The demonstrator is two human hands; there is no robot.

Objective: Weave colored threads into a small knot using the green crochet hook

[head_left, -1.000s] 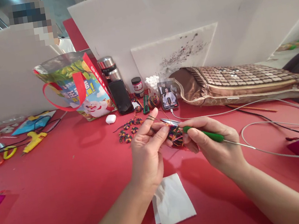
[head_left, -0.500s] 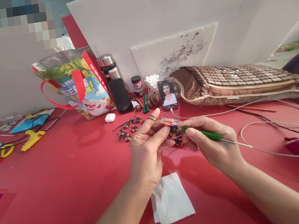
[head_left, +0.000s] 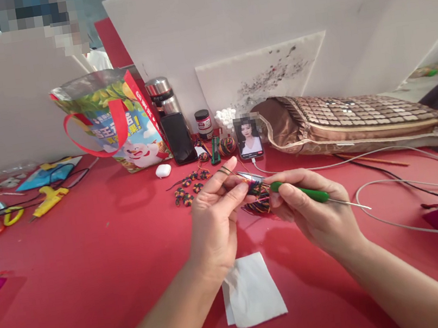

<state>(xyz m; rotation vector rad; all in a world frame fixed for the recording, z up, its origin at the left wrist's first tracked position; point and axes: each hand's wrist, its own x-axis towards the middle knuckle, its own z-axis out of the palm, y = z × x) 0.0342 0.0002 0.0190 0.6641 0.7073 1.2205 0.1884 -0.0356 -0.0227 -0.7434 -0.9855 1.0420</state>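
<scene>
Over the red table [head_left: 93, 259], my left hand [head_left: 214, 219] pinches a small multicoloured crochet piece [head_left: 258, 199], with yarn looped over its raised forefinger. My right hand [head_left: 317, 215] is closed round a green-handled crochet hook [head_left: 303, 194] whose tip points into the piece. Both hands meet at the piece, just above the table. Several finished little multicoloured crochet flowers [head_left: 189, 186] lie behind my left hand.
A white tissue [head_left: 252, 290] lies below my hands. At the back stand a printed gift bag [head_left: 114, 125], a steel flask [head_left: 162, 98], a dark phone [head_left: 177, 137], a playing phone [head_left: 248, 137] and a woven bag [head_left: 352, 116]. Cables [head_left: 410, 179], a yellow glue gun [head_left: 49, 200], scissors [head_left: 1, 221].
The hands have stayed together on the crochet piece, with only small shifts of the fingers and the hook. The camera view has moved slightly.
</scene>
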